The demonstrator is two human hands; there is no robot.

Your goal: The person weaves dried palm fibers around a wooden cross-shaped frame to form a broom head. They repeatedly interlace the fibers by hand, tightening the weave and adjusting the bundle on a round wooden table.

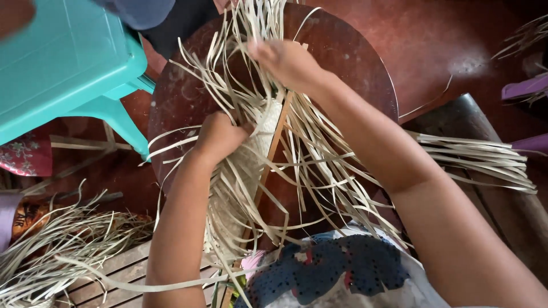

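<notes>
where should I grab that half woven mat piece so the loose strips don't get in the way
Probably the tightly woven band at its middle, from the left edge, where the left hand already presses. That part is firm; the loose strips fan out mostly rightward and past both ends, where the right hand works them.

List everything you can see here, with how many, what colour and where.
woven strip piece: one, pale straw, centre, loose ends fanning out
wooden slat: one, light brown, along the weave
round board: one, dark brown, under the weave
plastic stool: one, turquoise, upper left
loose strips: a heap, pale, lower left
strip bundle: one, pale, right
slatted wood: one, brown, bottom left
patterned cloth: one, blue and white, bottom centre
left hand: gripping the weave
right hand: closed on strips, top centre
</notes>
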